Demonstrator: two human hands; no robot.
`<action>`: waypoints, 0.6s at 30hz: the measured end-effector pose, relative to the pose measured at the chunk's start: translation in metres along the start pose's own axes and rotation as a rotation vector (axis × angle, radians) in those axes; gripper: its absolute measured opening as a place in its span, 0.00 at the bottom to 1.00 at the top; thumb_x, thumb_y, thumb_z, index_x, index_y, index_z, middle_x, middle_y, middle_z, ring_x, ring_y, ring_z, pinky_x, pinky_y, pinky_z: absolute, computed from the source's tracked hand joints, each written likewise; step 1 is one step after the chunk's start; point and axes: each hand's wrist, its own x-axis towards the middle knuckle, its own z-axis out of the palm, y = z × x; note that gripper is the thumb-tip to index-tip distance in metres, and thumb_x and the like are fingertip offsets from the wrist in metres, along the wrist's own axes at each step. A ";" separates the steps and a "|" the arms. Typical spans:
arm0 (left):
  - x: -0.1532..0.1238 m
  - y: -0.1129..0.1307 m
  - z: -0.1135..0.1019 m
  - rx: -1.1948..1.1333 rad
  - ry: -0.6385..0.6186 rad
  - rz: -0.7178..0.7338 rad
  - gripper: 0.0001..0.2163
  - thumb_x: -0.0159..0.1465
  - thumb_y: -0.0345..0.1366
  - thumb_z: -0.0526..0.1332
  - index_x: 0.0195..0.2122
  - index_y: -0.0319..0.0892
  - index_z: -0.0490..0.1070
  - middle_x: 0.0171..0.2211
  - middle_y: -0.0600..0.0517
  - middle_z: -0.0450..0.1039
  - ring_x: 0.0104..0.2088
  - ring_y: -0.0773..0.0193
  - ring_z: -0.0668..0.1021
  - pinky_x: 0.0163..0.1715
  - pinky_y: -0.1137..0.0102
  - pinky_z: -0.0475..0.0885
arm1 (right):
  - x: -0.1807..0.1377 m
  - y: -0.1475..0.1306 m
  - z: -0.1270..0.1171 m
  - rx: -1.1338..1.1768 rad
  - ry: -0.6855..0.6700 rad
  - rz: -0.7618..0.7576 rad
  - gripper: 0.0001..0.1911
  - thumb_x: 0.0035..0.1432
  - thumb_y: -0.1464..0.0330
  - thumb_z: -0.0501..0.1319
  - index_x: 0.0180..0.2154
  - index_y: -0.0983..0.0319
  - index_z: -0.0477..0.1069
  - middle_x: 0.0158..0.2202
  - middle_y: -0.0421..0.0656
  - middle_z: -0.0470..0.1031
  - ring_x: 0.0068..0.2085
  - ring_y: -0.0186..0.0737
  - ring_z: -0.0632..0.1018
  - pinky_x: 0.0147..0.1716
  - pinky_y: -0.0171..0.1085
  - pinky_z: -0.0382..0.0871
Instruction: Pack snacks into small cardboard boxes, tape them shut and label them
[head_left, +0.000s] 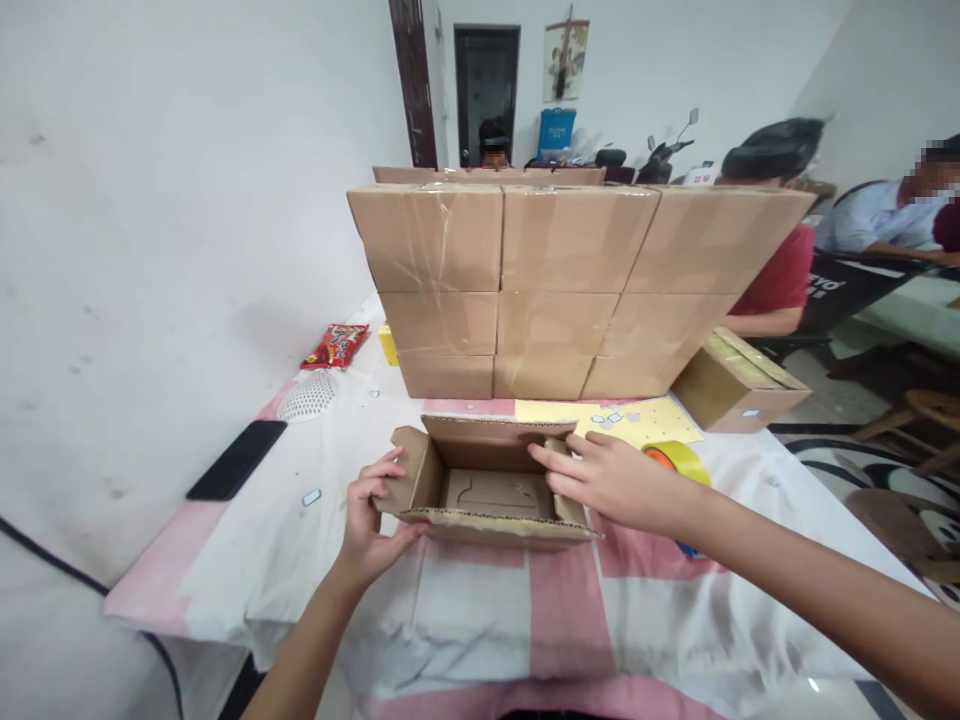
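Note:
A small open cardboard box [487, 490] sits on the table in front of me, its flaps spread outward. My left hand [371, 520] grips the box's left flap and near left corner, fingers curled on the cardboard. My right hand [607, 480] lies over the right flap, fingers stretched toward the inside of the box and pressing the flap down. The box's inside looks empty, with the folded bottom showing.
A wall of stacked sealed cartons [555, 290] stands behind the box, another carton [739, 385] at its right. A yellow tape roll [679, 458], yellow sheet [607, 420], black phone [236, 460], white mesh object [309, 396] and red snack packet [335, 345] lie on the pink-and-white cloth [480, 610]. People sit at the right.

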 end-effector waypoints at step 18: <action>-0.025 -0.033 -0.046 0.033 0.193 -0.496 0.09 0.69 0.39 0.58 0.49 0.48 0.71 0.61 0.44 0.68 0.58 0.52 0.76 0.48 0.59 0.80 | -0.029 -0.134 0.125 1.245 0.841 1.346 0.39 0.65 0.61 0.59 0.72 0.51 0.45 0.71 0.50 0.56 0.56 0.50 0.78 0.46 0.41 0.80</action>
